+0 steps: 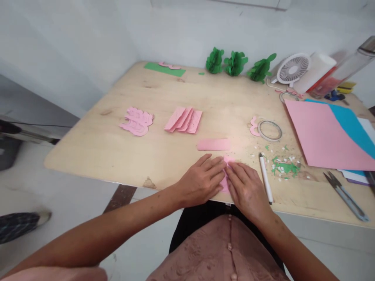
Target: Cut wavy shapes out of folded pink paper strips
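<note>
At the table's front edge, a small piece of pink paper point(225, 182) lies between my two hands, mostly covered by them. My left hand point(202, 180) holds it from the left, its fingers bent over the paper's edge. From the right, the fingers of my right hand point(244, 183) are pressed together on the same piece. Just beyond my fingertips is a flat pink paper strip point(213, 144). Farther back stands a bundle of folded pink paper point(184, 120), with a stack of scalloped pink cutouts point(137, 121) to its left.
Right of my hands lie a white pen point(266, 178), a tape roll point(270, 130), green and white scraps point(285, 167), blue-handled snips point(347, 198) and large pink sheets point(331, 134). Green paper shapes point(235, 63) and a small fan point(293, 69) stand along the wall.
</note>
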A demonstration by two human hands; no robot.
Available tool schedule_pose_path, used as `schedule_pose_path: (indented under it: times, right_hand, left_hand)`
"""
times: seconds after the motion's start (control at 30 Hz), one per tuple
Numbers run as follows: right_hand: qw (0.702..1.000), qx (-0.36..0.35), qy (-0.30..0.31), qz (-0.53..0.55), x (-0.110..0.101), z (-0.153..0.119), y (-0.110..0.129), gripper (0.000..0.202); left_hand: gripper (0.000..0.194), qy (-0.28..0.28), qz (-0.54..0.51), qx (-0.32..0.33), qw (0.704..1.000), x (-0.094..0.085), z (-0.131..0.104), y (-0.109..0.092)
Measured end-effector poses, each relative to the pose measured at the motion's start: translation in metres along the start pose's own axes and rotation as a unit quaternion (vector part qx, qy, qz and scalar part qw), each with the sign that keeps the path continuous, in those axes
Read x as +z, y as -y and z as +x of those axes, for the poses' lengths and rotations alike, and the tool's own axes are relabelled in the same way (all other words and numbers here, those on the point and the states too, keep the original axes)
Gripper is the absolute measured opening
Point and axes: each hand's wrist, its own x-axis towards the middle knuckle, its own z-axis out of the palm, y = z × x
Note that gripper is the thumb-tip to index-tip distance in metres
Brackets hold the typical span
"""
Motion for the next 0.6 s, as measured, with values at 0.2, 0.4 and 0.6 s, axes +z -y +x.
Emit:
schedule_pose_path:
  times: [0.2, 0.4, 0.6]
  right_hand:
    - [1.000, -0.003, -0.006, -0.010, 0.0002, 0.0000, 0.0013, 0.033]
    - [1.000, 0.004, -0.012, -0.006, 0.0007, 0.0004, 0.0022, 0.031]
    - [1.000, 0.009, -0.010, -0.007, 0.0002, 0.0010, 0.0032, 0.032]
  left_hand:
    - [0.028, 0.013, -0.022, -0.013, 1.000, 0.0008, 0.0003, 0.0005]
    - [0.030, 0.019, -0.036, -0.020, 0.999, 0.0022, -0.0004, 0.0005]
    - [0.030, 0.031, -0.041, -0.023, 0.998, 0.0012, -0.0004, -0.0003]
